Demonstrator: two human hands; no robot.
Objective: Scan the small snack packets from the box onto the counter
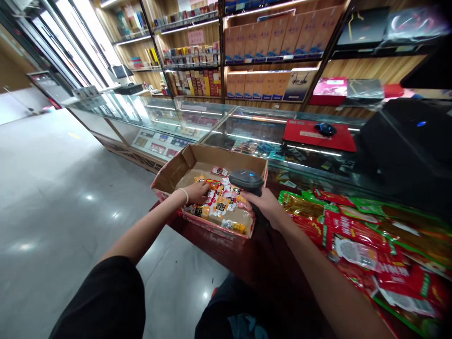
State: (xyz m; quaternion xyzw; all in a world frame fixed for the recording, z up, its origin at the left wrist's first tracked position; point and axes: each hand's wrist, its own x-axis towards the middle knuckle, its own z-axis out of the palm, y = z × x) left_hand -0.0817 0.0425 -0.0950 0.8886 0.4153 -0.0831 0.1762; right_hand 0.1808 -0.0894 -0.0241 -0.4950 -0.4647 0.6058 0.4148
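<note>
A shallow cardboard box (pixel 205 229) holds several small wrapped snack packets (pixel 221 206) in white, yellow and red. My left hand (pixel 197 192), with a pale band on its wrist, reaches into the box. Its fingers are closed at the edge of a red-and-yellow snack packet (pixel 213 184), partly hiding it. In my right hand (pixel 263 202) is a black barcode scanner (pixel 246 178), gripped by its handle over the right side of the box. A small blue light shows on top of the scanner.
Red and green snack bags (pixel 353 230) lie in a heap at the right. Behind the box runs a glass display counter (pixel 247 125), bearing a red mat (pixel 300 134) and a computer mouse (pixel 325 129). A dark monitor-like shape (pixel 413 141) stands at the right. Stocked shelves line the wall.
</note>
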